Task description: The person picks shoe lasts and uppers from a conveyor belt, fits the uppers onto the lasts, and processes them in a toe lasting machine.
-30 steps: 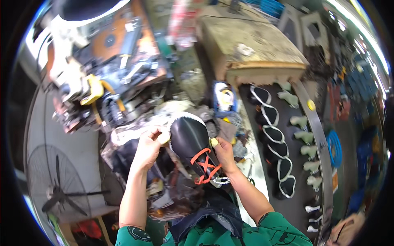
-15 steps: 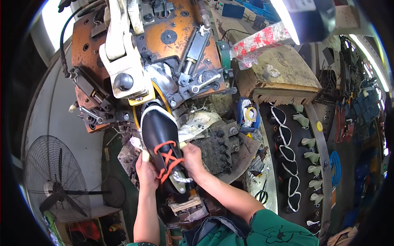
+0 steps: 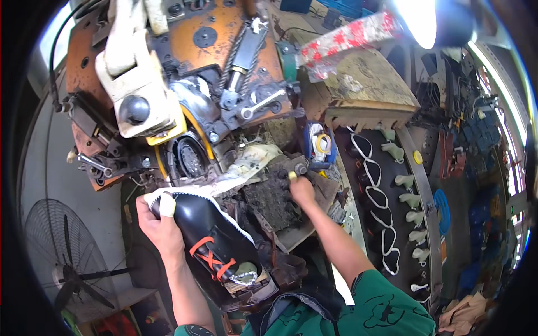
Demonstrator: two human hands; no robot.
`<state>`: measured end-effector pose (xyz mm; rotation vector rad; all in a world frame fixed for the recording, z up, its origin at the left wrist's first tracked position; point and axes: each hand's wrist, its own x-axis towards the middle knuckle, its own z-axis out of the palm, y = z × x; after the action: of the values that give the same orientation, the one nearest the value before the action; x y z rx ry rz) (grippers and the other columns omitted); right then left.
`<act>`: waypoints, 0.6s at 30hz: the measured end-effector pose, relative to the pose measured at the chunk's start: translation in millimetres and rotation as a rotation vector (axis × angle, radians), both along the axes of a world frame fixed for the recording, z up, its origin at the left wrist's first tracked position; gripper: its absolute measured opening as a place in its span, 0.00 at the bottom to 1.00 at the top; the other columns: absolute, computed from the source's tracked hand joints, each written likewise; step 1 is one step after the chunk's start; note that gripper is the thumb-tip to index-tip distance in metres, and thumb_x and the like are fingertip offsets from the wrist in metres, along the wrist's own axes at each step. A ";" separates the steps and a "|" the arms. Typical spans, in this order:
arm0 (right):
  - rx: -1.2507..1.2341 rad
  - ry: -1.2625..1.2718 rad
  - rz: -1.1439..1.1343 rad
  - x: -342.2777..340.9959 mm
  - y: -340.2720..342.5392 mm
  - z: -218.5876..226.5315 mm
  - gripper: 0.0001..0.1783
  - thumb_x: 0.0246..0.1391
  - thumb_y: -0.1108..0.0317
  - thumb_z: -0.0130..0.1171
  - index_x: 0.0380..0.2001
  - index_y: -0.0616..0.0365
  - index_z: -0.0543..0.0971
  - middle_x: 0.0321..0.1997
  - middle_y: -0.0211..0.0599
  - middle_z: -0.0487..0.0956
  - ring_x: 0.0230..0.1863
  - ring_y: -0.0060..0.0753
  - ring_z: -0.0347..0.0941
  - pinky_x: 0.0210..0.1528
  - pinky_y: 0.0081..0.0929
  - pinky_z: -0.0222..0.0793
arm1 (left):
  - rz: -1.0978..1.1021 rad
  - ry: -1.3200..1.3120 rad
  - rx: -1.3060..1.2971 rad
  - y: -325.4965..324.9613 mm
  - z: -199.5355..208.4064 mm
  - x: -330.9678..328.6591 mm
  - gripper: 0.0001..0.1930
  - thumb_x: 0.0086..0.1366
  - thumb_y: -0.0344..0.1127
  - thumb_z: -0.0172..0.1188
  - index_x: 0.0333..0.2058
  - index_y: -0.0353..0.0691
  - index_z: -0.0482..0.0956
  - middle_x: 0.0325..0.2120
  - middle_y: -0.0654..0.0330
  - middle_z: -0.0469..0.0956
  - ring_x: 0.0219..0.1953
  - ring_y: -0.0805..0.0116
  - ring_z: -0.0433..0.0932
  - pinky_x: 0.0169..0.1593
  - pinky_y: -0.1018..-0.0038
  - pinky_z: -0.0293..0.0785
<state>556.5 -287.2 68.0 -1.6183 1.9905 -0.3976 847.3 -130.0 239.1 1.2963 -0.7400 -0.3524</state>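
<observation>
Black shoe gripped at the toe by the left hand
Right hand beside a knob, grip unclear; orange machine ahead, wooden box right, fan left.

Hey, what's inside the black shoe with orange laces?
Part of a green form shows at the opening of the shoe. The shoe covers everything deeper in, so its front end's contents can't be seen.

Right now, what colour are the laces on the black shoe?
Orange-red laces, seen in the head view.
</observation>
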 end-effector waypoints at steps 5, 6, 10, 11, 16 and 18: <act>0.340 -0.658 -0.227 -4.4 -63.6 -35.3 0.27 0.58 0.48 0.48 0.31 0.66 0.80 0.34 0.58 0.80 0.39 0.58 0.77 0.41 0.48 0.73 | 0.058 -0.114 -0.014 -5.9 4.2 -4.3 0.07 0.65 0.30 0.56 0.28 0.39 0.69 0.25 0.73 0.66 0.28 0.85 0.59 0.32 0.84 0.57; 0.347 -0.659 -0.212 -0.2 -58.8 -28.4 0.27 0.58 0.48 0.48 0.31 0.66 0.80 0.34 0.58 0.80 0.39 0.58 0.77 0.41 0.48 0.73 | 0.064 -0.120 0.008 -4.4 6.4 -2.9 0.08 0.65 0.30 0.55 0.27 0.39 0.68 0.24 0.73 0.64 0.28 0.85 0.58 0.31 0.83 0.56; -0.531 0.152 0.340 12.2 2.1 -10.8 0.16 0.49 0.68 0.58 0.40 0.67 0.75 0.30 0.54 0.79 0.33 0.57 0.76 0.40 0.47 0.72 | 0.057 -0.183 0.003 -4.9 5.9 5.9 0.08 0.65 0.28 0.54 0.27 0.39 0.67 0.23 0.73 0.62 0.27 0.84 0.57 0.30 0.83 0.55; -0.419 -0.033 0.425 34.7 26.0 20.3 0.15 0.52 0.70 0.56 0.43 0.66 0.74 0.35 0.57 0.78 0.36 0.55 0.77 0.41 0.42 0.73 | 0.047 -0.153 0.015 -4.6 6.7 7.6 0.08 0.65 0.28 0.53 0.26 0.39 0.67 0.23 0.73 0.61 0.27 0.84 0.56 0.30 0.83 0.55; 0.207 -1.299 0.425 94.8 116.4 103.6 0.14 0.67 0.60 0.46 0.42 0.60 0.71 0.31 0.24 0.71 0.29 0.11 0.62 0.32 0.13 0.61 | 0.013 -0.091 0.134 -9.0 11.8 1.3 0.07 0.67 0.27 0.49 0.28 0.37 0.68 0.25 0.71 0.65 0.29 0.83 0.59 0.34 0.84 0.57; 0.044 -1.169 0.371 107.6 121.2 102.6 0.12 0.66 0.61 0.47 0.40 0.60 0.70 0.29 0.22 0.68 0.29 0.10 0.58 0.30 0.15 0.58 | 0.030 -0.091 0.122 -9.8 15.0 -2.2 0.07 0.67 0.27 0.49 0.28 0.38 0.68 0.24 0.71 0.65 0.29 0.83 0.59 0.34 0.84 0.57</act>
<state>664.1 -166.0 170.6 -1.2045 0.8015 -0.8764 845.1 -139.8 254.1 1.4450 -0.7843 -0.3197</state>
